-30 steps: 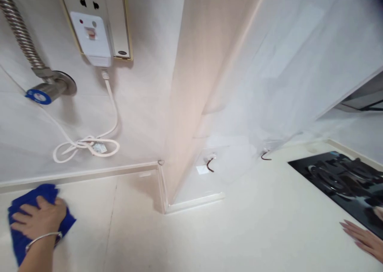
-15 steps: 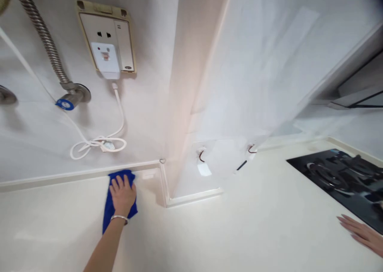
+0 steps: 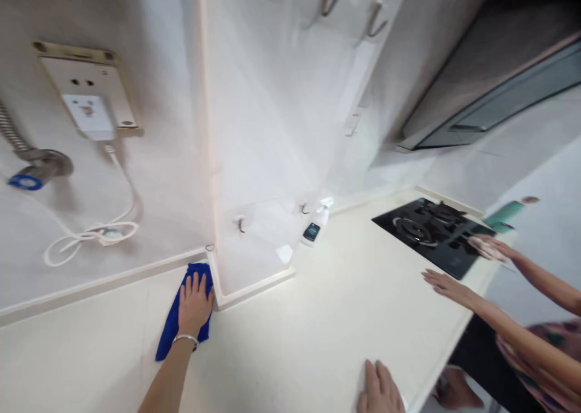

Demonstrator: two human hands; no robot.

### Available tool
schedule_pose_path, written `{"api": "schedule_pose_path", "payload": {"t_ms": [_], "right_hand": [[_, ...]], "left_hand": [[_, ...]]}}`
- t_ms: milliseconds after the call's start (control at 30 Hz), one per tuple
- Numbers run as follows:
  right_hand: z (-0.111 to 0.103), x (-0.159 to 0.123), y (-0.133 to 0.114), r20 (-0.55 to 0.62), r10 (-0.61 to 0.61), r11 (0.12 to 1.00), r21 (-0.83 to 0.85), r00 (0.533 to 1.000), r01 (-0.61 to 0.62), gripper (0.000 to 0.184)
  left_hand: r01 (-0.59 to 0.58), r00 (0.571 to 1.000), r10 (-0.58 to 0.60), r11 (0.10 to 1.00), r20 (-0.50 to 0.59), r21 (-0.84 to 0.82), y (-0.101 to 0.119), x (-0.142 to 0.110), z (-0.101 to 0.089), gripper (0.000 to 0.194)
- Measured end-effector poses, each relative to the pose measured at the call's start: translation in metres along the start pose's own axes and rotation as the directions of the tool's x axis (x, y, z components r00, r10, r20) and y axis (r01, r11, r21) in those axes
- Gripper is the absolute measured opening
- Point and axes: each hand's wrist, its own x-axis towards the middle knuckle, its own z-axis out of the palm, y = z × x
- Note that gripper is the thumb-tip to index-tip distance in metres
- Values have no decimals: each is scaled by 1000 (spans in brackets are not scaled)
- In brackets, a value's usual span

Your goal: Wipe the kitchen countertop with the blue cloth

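Observation:
My left hand (image 3: 194, 304) lies flat, fingers spread, on a blue cloth (image 3: 169, 331) and presses it onto the cream countertop (image 3: 318, 328). The cloth sits in the corner where the backsplash meets a jutting wall column. A thin bracelet rings that wrist. My right hand (image 3: 379, 392) rests flat and open on the counter near its front edge, holding nothing.
A small spray bottle (image 3: 314, 226) stands at the wall behind. A black gas hob (image 3: 426, 234) sits at the right under a range hood (image 3: 490, 92). Another person's hands (image 3: 447, 284) rest by the hob. A wall socket (image 3: 88, 101), coiled white cord (image 3: 91, 234) and hose valve (image 3: 36, 171) are at left.
My left hand slid the blue cloth from the far left along the backsplash into the corner. The view swung right, bringing the other person's arms, the spray bottle and my right hand into sight.

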Motion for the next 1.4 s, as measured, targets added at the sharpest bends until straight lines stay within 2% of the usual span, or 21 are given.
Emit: {"api": "schedule_pose_path", "payload": {"t_ms": [100,267,400,500,633,733,833,900,967,1000,1067,1100,1167,1267,1333,1400], "right_hand": [[-3,-1,-13,12,-7,998,-68,1000,8,59],[-10,2,-27,9,7,995,-100,1000,-6,55],[-11,2,-30,2,8,995,-101,1000,-7,55],[-9,2,-30,-15,-1,996,-87,1000,0,56],[-4,3,-29,-27,8,998,-64,1000,-9,57],[-2,3,-29,-22,21,999,-25,1000,-22,59],[-2,3,-27,2,32,999,23,999,-32,60],[-4,3,-22,19,46,996,73,999,-48,58],[-6,5,-14,25,57,986,157,998,-60,55],[-8,7,-9,23,48,975,216,999,-52,55],[-14,14,-3,7,0,935,356,1000,-3,57],[-18,18,-3,-6,-41,905,423,999,40,60],[-28,27,-13,-36,-151,840,522,988,147,63],[-46,37,-53,-13,-357,769,564,934,301,64],[-57,38,-86,90,-486,739,572,869,354,64],[-68,37,-112,240,-591,718,590,770,368,65]], "left_hand": [[7,999,-5,999,-41,38,10,-21,1,60],[-25,991,35,997,-127,76,29,-67,-1,64],[-10,992,20,997,-128,76,49,-105,-4,67],[-14,991,21,998,-132,56,64,-128,0,68],[-129,987,130,991,-95,19,92,-144,14,66],[-246,969,246,969,-20,-10,135,-150,20,63],[-339,938,343,938,45,-76,199,-156,18,63],[-439,888,451,890,89,-127,241,-162,15,65],[-556,803,581,810,134,-186,271,-169,12,69],[-605,760,636,768,137,-209,279,-174,11,70],[-678,698,709,699,101,-225,280,-184,8,70],[-694,693,718,689,67,-210,275,-190,5,68],[-685,722,691,711,-18,-160,255,-201,-1,64],[-613,790,597,777,-141,-144,215,-216,-12,47],[-555,830,522,808,-197,-196,189,-223,-18,34],[-461,882,411,852,-230,-246,165,-227,-23,32]]}}
